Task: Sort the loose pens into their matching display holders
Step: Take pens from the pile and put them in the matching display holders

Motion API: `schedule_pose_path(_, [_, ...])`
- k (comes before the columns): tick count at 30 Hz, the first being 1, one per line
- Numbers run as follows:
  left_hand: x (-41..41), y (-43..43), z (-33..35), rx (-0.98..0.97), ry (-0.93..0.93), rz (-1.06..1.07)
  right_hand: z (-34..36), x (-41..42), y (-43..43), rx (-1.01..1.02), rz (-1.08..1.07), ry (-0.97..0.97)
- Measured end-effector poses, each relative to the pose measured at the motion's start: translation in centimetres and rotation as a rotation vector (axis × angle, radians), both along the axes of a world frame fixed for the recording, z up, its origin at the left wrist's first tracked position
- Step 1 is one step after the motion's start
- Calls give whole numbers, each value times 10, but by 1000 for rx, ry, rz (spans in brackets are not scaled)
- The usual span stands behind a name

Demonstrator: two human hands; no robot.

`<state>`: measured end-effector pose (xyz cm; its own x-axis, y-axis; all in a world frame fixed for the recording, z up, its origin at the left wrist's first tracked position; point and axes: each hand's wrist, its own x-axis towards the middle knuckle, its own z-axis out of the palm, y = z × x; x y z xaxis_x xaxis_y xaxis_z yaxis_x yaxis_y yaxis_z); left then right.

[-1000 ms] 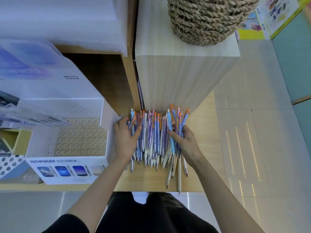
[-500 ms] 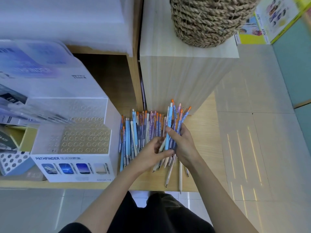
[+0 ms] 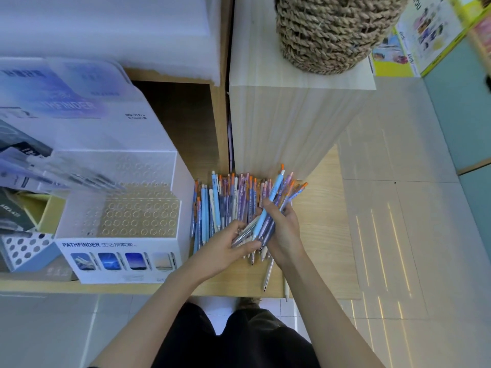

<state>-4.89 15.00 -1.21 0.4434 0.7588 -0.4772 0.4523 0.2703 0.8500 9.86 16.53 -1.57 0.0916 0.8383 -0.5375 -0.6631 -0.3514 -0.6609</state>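
A pile of loose pens (image 3: 228, 205) in blue, purple and cream with orange tips lies on the wooden shelf (image 3: 321, 221). My right hand (image 3: 283, 229) grips a bundle of pens (image 3: 276, 197) lifted at a slant, a light blue one on top. At the bundle's lower end, my left hand (image 3: 225, 248) closes its fingers on the pens' tips. To the left stands the white PATHFINDER display holder (image 3: 119, 251), its grid of round holes (image 3: 140, 216) holding no pens.
A tall pale wooden block (image 3: 287, 123) with a woven rope basket (image 3: 334, 30) on top stands right behind the pens. More display boxes (image 3: 24, 245) crowd the far left. Two pens (image 3: 268, 274) stick out over the shelf's front edge. Tiled floor lies to the right.
My left hand left the pile's left side and came across to the bundle. My right hand gathered several pens and raised them off the pile.
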Motion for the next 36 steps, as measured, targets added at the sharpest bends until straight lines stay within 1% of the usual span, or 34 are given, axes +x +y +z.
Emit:
schedule_pose_path(3, [-19,-8,3,0,26,-70,0,-1,3,-54,-51,-10])
schedule_pose_path(6, [-38,-16,6,33,55,-83,3,-2,6,-19,-91,1])
schedule_pose_path(10, [-51,-26,7,21,3,71,8,-5,2,15,-89,-17])
schedule_pose_path(11, [-52,-27,9,-8,-35,131,11,-8,-1,25,-57,-44])
schedule_pose_path(13, [-55,-28,13,-58,-122,243,16,-18,-11,50,56,-164])
schedule_pose_path(15, [-59,-28,20,-61,-170,328,23,-34,-25,57,176,-256])
schedule_pose_path(17, [-64,-29,30,-73,-239,428,32,-55,-39,71,248,-236])
schedule_pose_path(20, [-81,-31,49,-79,-335,546,53,-93,-52,118,278,-229])
schedule_pose_path(25, [-132,-36,81,-5,-388,600,84,-156,-64,196,233,-160])
schedule_pose_path(30, [-192,-43,92,-22,-469,610,92,-220,-73,257,247,-85])
schedule_pose_path(33, [-222,-49,99,-26,-463,604,96,-253,-77,240,248,-125])
schedule_pose_path(36, [-246,-52,106,-45,-484,633,101,-276,-80,266,290,-142])
